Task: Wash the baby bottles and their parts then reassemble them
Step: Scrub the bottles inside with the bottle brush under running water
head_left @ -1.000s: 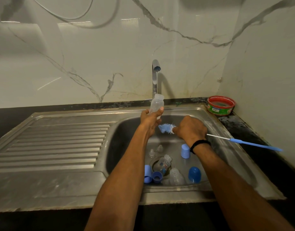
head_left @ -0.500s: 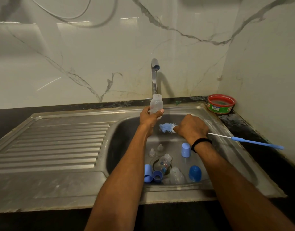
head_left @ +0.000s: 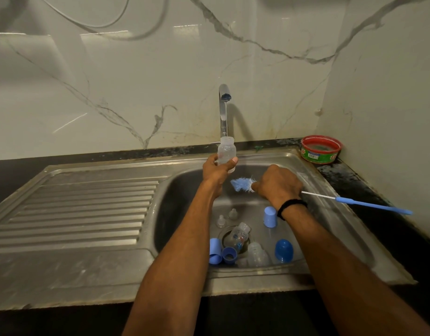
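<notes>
Marble-veined wall, steel sink; left grip around bottle (right grip around brush)

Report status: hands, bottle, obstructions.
Left hand holds bottle upright under tap. Right hand grips brush, bristles outside bottle. Nothing between them; other parts lie in sink below.

Dim, warm yellowish indoor light, seemingly from above left by the fall of shadows. Hard white glare bars high on the glossy marble wall; dull sheen across the drainboard. Curved shadow of the tap on the wall, to its right. Left inner side of the sink in deep shade. Centre fairly sharp: bottle crisp, brush bristles slightly smeared. Strong wide-angle bowing along the counter; corners murky.
</notes>
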`<state>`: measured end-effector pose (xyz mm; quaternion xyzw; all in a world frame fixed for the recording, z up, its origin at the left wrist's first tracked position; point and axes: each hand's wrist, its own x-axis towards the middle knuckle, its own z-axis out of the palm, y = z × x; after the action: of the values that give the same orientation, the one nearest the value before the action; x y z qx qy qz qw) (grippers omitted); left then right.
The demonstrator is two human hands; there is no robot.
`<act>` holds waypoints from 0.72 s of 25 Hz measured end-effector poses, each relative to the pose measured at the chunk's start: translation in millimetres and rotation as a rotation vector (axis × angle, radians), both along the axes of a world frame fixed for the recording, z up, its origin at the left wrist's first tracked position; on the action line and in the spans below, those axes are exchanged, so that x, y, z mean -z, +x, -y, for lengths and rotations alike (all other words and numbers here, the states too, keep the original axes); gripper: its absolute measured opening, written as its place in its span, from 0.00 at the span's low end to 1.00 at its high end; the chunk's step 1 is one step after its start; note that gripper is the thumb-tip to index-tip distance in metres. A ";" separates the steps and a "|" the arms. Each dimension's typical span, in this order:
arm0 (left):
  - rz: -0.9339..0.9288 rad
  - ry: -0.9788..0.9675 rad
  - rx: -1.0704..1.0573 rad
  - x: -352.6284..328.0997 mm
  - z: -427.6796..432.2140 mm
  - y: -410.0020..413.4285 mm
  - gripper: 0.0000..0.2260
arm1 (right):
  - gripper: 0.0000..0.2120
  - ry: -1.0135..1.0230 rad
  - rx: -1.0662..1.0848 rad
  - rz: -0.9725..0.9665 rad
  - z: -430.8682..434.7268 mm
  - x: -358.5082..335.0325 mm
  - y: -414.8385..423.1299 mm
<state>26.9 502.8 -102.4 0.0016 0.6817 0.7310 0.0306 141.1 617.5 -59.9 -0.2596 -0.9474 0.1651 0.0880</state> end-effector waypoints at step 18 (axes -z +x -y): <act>-0.171 -0.225 -0.062 -27.2 -0.1 5.0 0.26 | 0.20 0.014 0.008 0.028 1.6 -0.7 -0.2</act>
<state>31.9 502.9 -75.3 0.0393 0.7591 0.6478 -0.0501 140.9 615.8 -59.2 -0.2652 -0.9486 0.1545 0.0774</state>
